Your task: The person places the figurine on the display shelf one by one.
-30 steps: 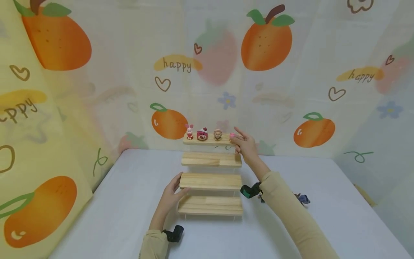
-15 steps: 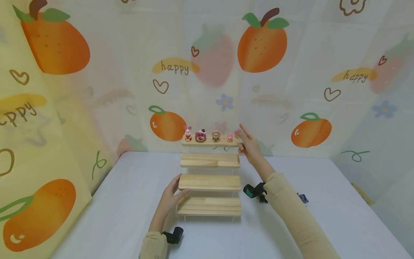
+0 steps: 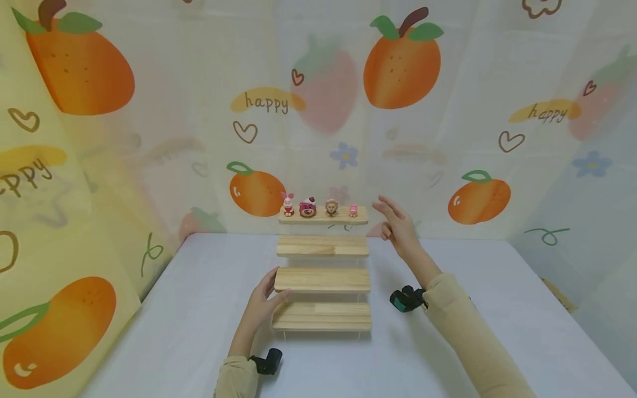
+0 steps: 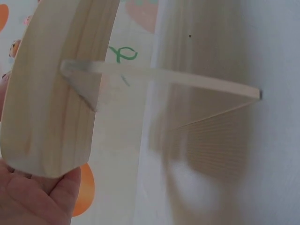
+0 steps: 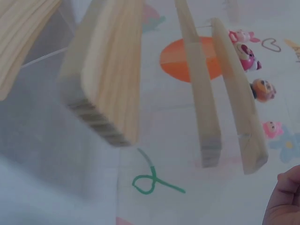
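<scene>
A tiered wooden display shelf [image 3: 323,280] stands on the white table, with stepped boards on thin clear supports. My left hand [image 3: 260,309] holds the left end of its second board from the front, thumb at the front edge and fingers behind. On the top board stand a pink piglet figurine [image 3: 288,206], a magenta bear-head figurine [image 3: 308,208], a brown-and-tan figurine [image 3: 331,208] and a small pink figurine [image 3: 353,211]. My right hand [image 3: 402,231] hovers right of the top board, holding nothing, index and middle fingers extended. Part of that hand shows in the right wrist view, apart from the small pink figurine [image 5: 272,129].
A fabric backdrop [image 3: 199,77] printed with oranges hangs behind the white table [image 3: 179,309]. Black wrist cameras [image 3: 269,361] sit on both wrists. The right sleeve [image 3: 463,320] covers part of the table's right side.
My right hand has let go of the small pink figurine on the top board and moved away to the right. The left hand keeps its place. The dark-blue objects near the right forearm are now mostly hidden.
</scene>
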The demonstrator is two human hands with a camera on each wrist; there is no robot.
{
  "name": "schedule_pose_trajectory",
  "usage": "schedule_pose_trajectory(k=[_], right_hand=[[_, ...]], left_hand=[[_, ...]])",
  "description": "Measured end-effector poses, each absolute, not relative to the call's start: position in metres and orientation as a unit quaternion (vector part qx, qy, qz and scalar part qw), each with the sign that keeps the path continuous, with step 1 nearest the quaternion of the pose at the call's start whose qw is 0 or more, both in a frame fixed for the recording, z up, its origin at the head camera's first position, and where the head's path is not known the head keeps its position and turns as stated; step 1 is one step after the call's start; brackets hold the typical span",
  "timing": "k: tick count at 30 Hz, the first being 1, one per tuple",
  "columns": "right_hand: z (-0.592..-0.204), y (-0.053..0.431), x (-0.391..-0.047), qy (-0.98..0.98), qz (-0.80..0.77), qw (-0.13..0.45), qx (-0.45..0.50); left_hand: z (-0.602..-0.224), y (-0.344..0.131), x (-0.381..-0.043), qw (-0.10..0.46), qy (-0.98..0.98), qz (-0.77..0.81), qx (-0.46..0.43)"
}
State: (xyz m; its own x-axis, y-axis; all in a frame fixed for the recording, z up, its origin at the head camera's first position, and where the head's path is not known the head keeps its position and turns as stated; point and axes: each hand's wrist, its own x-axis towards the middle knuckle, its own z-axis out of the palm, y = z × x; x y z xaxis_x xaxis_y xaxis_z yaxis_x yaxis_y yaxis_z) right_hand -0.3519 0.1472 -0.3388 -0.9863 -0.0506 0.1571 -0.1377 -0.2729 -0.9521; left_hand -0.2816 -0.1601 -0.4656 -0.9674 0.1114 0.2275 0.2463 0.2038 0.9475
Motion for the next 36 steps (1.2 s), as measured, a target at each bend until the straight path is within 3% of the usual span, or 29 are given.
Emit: schedule_pose_trajectory(k=[11,19,36], right_hand=[[-0.371,0.175,-0.335,-0.619,0.78,0.024,0.086],[-0.403,0.181,-0.322,-0.636,0.771,0.005,0.038],[-0.442,0.213,-0.299,-0.699,0.715,0.001,0.022]], left_hand=[[-0.452,-0.155,-0.274,0.035,-0.765,-0.633,-0.109],[-0.464,-0.159,-0.282,0.058,-0.766,-0.628,-0.124],[-0.464,-0.158,-0.28,0.046,-0.764,-0.633,-0.117]])
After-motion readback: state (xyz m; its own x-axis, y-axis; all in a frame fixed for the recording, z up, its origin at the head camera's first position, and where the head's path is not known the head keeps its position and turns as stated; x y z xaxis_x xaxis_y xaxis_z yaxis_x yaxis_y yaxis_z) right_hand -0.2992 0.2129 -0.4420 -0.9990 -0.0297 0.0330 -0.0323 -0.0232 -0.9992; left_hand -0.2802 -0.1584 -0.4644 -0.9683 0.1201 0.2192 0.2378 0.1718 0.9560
